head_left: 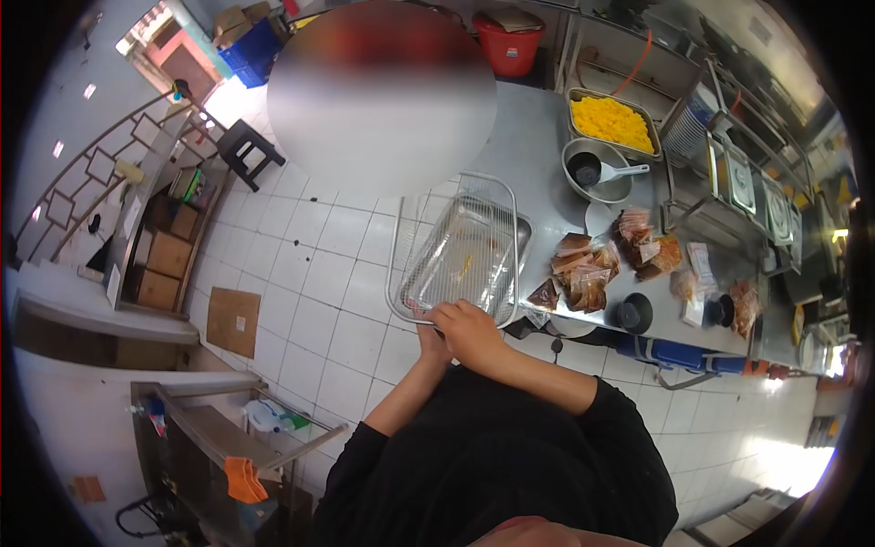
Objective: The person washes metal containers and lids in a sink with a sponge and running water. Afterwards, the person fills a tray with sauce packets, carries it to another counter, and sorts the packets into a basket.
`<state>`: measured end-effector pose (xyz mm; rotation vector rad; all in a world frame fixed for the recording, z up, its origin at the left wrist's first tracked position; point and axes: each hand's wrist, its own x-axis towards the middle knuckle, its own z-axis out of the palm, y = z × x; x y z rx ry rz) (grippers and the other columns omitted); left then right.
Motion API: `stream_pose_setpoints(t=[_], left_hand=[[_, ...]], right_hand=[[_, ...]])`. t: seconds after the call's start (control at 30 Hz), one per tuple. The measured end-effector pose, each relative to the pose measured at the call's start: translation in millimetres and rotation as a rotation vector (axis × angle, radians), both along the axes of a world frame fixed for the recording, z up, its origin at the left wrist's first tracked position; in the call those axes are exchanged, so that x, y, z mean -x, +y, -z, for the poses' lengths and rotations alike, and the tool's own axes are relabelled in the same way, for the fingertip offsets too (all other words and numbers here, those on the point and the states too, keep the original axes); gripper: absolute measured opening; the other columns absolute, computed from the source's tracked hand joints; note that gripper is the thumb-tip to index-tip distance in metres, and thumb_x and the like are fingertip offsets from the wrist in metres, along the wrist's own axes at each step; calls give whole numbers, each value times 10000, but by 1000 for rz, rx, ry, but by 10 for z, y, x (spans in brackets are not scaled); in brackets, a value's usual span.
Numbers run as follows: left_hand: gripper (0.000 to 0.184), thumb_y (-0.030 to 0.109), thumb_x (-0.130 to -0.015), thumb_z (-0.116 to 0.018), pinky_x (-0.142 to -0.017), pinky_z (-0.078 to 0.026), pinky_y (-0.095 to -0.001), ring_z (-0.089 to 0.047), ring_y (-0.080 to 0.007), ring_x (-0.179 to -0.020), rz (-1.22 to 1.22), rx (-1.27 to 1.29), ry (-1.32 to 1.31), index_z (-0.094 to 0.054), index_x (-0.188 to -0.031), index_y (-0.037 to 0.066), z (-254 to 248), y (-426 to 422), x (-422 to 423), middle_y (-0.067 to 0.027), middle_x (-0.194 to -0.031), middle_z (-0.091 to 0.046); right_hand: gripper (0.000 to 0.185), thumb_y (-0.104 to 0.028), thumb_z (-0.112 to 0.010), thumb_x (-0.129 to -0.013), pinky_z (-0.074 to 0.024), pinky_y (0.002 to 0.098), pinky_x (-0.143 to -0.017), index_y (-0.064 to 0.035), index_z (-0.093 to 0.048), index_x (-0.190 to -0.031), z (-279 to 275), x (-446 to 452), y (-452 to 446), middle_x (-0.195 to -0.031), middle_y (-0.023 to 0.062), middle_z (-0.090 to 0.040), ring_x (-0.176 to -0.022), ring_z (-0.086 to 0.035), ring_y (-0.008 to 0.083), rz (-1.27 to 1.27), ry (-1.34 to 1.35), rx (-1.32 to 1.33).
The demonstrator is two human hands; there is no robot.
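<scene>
A wire-mesh basket [394, 264] with a rounded rim is in front of my body, beside the steel table's end. Through its mesh I see a shiny metal tray [527, 232] with yellow bits on it; whether the tray lies inside or beneath cannot be told. My right hand [468, 334] is closed over the basket's near rim, back of the hand upward. Close beside it, my left hand [433, 341] grips the same rim from the left and below, its fingers partly hidden by the right hand.
On the steel table [529, 137] are sealed packets of brown food [581, 273], a metal bowl [597, 170] holding a white-handled tool, a tray of yellow food [612, 125] and a black cup [634, 313]. A black stool [249, 153] stands on the tiled floor. A large blur hides the area ahead.
</scene>
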<state>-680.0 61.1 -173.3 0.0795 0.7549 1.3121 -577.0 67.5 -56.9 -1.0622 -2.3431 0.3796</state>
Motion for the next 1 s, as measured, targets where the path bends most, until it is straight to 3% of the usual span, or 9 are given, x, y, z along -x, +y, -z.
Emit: stream_pose_setpoints(t=[0.13, 0.23, 0.47, 0.57, 0.67, 0.7, 0.77, 0.87, 1.0], left_hand=[[719, 711, -877, -264, -991, -383, -365, -498, -218, -1127, 57, -69, -214, -458, -1265, 137, 458, 125, 4, -69, -1220, -510], [605, 641, -920, -276, -918, -402, -346, -527, -190, -1002, 14, 76, -192, -435, -1235, 150, 239, 167, -12, -49, -1070, -562], [713, 688, -883, -304, -938, -406, -362, -465, -199, -1130, 83, 106, 241, -288, -1358, 157, 12, 402, 253, -63, -1262, -481], [701, 567, -896, -470, -910, -426, -437, -446, -251, -1166, 39, 232, 436, -229, -1391, 133, -134, 465, 327, -92, -1388, -343], [768, 203, -837, -690, -845, -439, -457, -450, -244, -1119, 121, 44, 535, -163, -1389, 114, 44, 611, 441, -123, -1309, -354], [768, 203, -837, -690, -845, -439, -457, -450, -244, -1119, 125, 46, 531, -163, -1389, 114, 71, 645, 469, -123, -1309, -354], [732, 201, -855, -669, -841, -439, -448, -458, -225, -1082, 123, 42, 545, -174, -1387, 114, 108, 686, 490, -106, -1233, -383], [734, 217, -856, -675, -830, -441, -432, -462, -199, -1037, 113, -1, 536, -192, -1396, 100, 129, 786, 514, -82, -1152, -402], [703, 243, -862, -676, -832, -440, -386, -478, -169, -997, 67, -61, 557, -256, -1398, 71, 105, 898, 578, -59, -1093, -424]], right_hand=[[218, -112, -602, -723, -507, 348, -668, -63, -589, -935, 353, 135, 77, -896, 60, -587, -820, -580, 235, 183, -127, 80], [185, -145, -608, -727, -516, 339, -612, -47, -578, -881, 635, 175, 161, -805, 74, -581, -795, -592, 253, 237, -177, 59], [401, -216, -638, -788, -457, 404, -854, -65, -569, -1153, 561, 15, 374, -1073, 102, -610, -1018, -569, 285, 148, 19, 73], [299, -167, -637, -794, -462, 389, -843, -77, -604, -1077, 295, -281, 328, -1063, 126, -610, -1026, -562, 316, 230, 234, -28], [280, -73, -638, -738, -451, 392, -827, -96, -617, -1016, 644, -967, 94, -1044, 113, -578, -950, -566, 306, 716, 386, 127], [280, -73, -638, -738, -451, 392, -827, -96, -617, -1016, 621, -1046, -28, -1044, 113, -578, -950, -566, 306, 720, 381, 128], [264, -77, -637, -736, -428, 391, -851, -125, -625, -995, 499, -1098, -237, -1076, 101, -565, -947, -569, 258, 645, -144, -125], [212, -106, -633, -752, -398, 387, -866, -149, -623, -959, 1040, -1228, -274, -1031, 63, -585, -957, -563, 213, 772, -177, -194], [170, -127, -677, -740, -378, 372, -877, -156, -625, -898, 900, -1519, -118, -972, 19, -611, -1004, -549, 229, 851, -202, -187]])
